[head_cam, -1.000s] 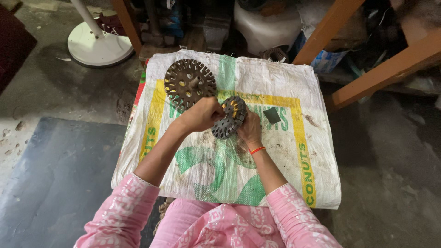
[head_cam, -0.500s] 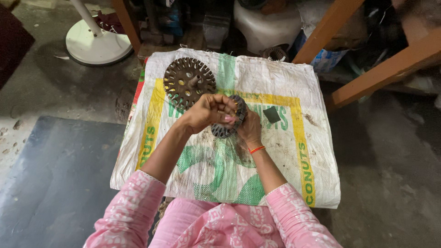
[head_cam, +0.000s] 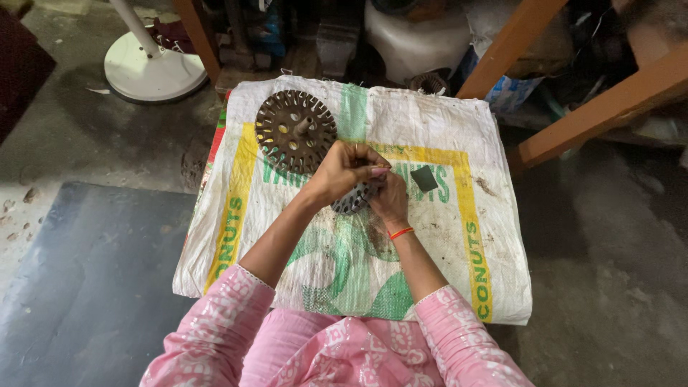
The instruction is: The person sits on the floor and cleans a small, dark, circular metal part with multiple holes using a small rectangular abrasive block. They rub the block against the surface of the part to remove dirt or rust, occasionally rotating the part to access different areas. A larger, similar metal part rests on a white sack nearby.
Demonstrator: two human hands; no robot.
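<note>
At far left a white round fan base point(head_cam: 154, 70) stands on the concrete floor, beside a dark mat point(head_cam: 86, 287). A printed woven sack point(head_cam: 459, 279) is spread out in the middle. On its upper left lies 1 large slotted metal disc point(head_cam: 294, 132) with a short shaft at its centre. Just right of it, the left hand point(head_cam: 344, 170) is closed over the top of a smaller toothed metal ring point(head_cam: 353, 200), held above the sack. The right hand point(head_cam: 390, 201), wearing an orange wrist thread, grips the ring's right edge. A small dark square point(head_cam: 423, 178) lies further right.
</note>
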